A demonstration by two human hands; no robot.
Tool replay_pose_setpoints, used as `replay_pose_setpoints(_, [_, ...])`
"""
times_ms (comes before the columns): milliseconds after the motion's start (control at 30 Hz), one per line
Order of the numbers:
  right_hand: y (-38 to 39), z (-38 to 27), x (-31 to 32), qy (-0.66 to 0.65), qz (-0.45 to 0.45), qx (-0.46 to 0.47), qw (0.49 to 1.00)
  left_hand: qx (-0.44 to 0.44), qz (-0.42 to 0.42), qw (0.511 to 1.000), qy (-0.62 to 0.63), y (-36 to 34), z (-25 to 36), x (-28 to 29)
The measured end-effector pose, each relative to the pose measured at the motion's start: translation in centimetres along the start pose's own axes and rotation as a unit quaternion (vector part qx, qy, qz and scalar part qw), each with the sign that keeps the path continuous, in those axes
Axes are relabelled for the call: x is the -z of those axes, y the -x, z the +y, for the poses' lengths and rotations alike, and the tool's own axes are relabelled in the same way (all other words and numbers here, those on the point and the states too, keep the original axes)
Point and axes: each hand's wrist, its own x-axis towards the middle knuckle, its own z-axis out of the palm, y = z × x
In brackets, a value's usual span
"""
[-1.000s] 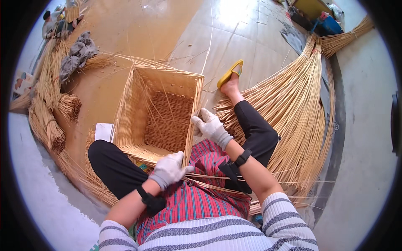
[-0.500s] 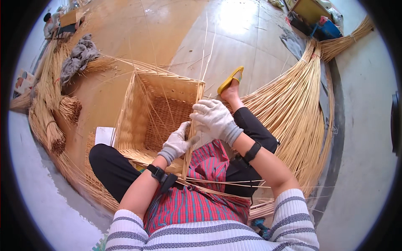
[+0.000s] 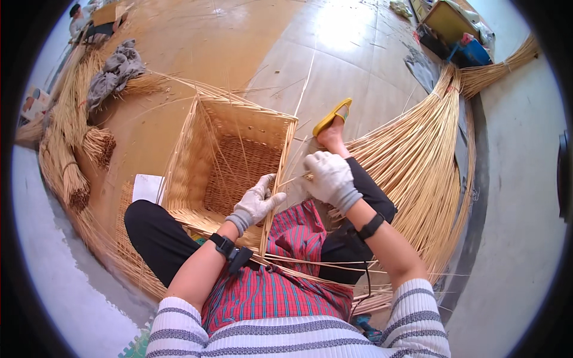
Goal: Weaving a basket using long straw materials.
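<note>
A square woven wicker basket (image 3: 184, 158) sits in front of me with its open side toward me, its floor darker brown. My left hand (image 3: 258, 204), in a pale work glove, is closed over the right rim, fingers inside and thumb outside. Just right of that rim, my gloved right hand (image 3: 330, 178) is closed in a fist round a thin wicker strand (image 3: 292, 179) that runs to the basket wall. Long loose strands rise from the far right corner, and others cross my lap over a red plaid apron (image 3: 280, 298).
A big fan of wicker rods (image 3: 412, 173) lies at right. More bundles (image 3: 68, 131) and a grey cloth (image 3: 119, 68) lie at left. My foot in a yellow slipper (image 3: 332, 116) is beyond my right hand. A blue bin (image 3: 473, 52) stands far right; a person (image 3: 77, 21) sits far left.
My right hand has come off the basket's rim, moving right and slightly down, and closed round a strand. My left hand stays on the rim.
</note>
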Motion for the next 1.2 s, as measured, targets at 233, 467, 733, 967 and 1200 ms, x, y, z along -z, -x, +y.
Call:
replay_pose_setpoints(233, [0.9,-3.5,-5.1,-0.056,0.115,-0.185,0.974,0.009,0.032,0.989,-0.147,-0.1,1.3,-0.7])
replay_pose_setpoints(467, [3.7,-3.7,-3.6,-0.218,0.162,-0.118,0.955,-0.082,0.011,0.979,-0.185,-2.0,3.3,0.2])
replay_pose_setpoints(733, [3.7,-9.2,-7.6,-0.629,0.221,-0.389,0.635,-0.049,0.085,0.99,-0.097,-3.2,1.9,-1.8])
replay_pose_setpoints(967, [7.7,-8.0,-1.9,-0.171,0.086,-0.181,0.965,-0.101,0.072,0.974,-0.191,-2.3,2.2,-0.6])
replay_pose_setpoints(1200, [-4.1,-12.4,3.3,-0.03,0.052,0.131,0.99,-0.29,0.28,0.723,-0.56,-2.9,-2.9,-3.2])
